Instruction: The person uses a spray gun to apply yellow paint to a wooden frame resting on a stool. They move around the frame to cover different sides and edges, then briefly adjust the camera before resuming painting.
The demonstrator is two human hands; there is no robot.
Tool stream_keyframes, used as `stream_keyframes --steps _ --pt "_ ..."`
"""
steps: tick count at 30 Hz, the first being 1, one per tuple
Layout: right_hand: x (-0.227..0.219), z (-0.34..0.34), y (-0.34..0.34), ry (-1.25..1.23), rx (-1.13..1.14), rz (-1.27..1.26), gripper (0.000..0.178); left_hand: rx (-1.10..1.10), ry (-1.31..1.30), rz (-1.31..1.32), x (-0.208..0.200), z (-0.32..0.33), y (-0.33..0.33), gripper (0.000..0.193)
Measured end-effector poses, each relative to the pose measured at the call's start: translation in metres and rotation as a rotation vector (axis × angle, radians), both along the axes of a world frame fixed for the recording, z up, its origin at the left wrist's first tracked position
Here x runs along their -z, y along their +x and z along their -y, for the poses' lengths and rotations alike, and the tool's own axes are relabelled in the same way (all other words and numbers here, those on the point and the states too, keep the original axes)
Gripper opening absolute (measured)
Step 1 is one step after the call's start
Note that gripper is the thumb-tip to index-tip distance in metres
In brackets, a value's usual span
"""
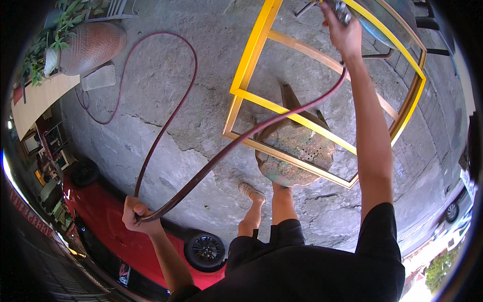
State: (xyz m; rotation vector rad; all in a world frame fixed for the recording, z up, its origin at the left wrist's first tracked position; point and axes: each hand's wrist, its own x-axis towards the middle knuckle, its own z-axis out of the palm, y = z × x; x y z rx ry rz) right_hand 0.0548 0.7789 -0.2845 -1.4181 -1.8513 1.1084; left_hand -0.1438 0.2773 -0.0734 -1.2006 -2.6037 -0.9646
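Observation:
My left hand, low on the left, is closed around a dark red hose. From there the hose runs up across the wooden frame to my right hand. That hand is stretched far out at the top right and grips a metal spray gun, its front partly cut off by the picture's edge. Beneath it lies the rectangular frame with a crossbar, its upper faces bright yellow and its sides bare wood. A worn, paint-spotted round stool stands under the frame's near end.
The hose's slack loops over cracked concrete to the left. A big clay pot with a plant stands at far left, beside a block. A red car is parked at lower left. Dark metal legs show at upper right.

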Motion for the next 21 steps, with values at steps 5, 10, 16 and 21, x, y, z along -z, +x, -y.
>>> stream_keyframes --steps 5,10,16,21 --pt "-0.032 0.092 0.034 -0.341 -0.263 0.099 0.05 0.0 -0.072 0.175 0.015 0.042 -0.023 0.041" --pt "-0.055 0.182 0.073 -0.239 -0.464 0.111 0.039 0.072 -0.372 0.156 0.033 0.072 -0.038 0.029" --pt "-0.144 0.284 0.098 -0.397 -0.366 0.03 0.035 -0.251 -0.433 0.352 0.095 0.237 -0.037 0.019" --pt "-0.227 0.346 0.089 -0.439 -0.015 0.02 0.03 -0.5 -0.288 0.887 0.146 0.339 -0.094 0.027"
